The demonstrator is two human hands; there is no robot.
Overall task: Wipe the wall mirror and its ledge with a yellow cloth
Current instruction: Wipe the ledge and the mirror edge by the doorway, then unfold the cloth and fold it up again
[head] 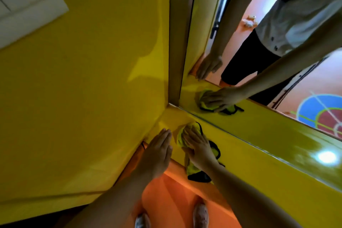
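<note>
Head view, looking down at a corner where a yellow wall [92, 79] meets the wall mirror [277, 42]. A glossy yellow ledge [249, 153] runs along the foot of the glass.

My right hand [199, 149] lies on the yellow cloth [191, 127], fingers [192, 135] straight and a little spread, pressing it flat onto the ledge at its left end, close to the corner. The cloth has a dark border, and one part of it hangs over the ledge's front edge.

My left hand [159, 152] holds nothing. Its fingers are straight and together, resting flat on the ledge just beside the cloth, against the wall.

The glass reflects both hands and the cloth.

By my reading, the ledge wipe is the step in hand, at its corner end. The next move likely calls for sliding the cloth rightward along the ledge with even downward pressure, gathering the hanging part so it does not drag. Whether the glass is already wiped, I cannot tell.

No container shows anywhere. Below is an orange floor [175, 200] and my shoes [200, 214].
</note>
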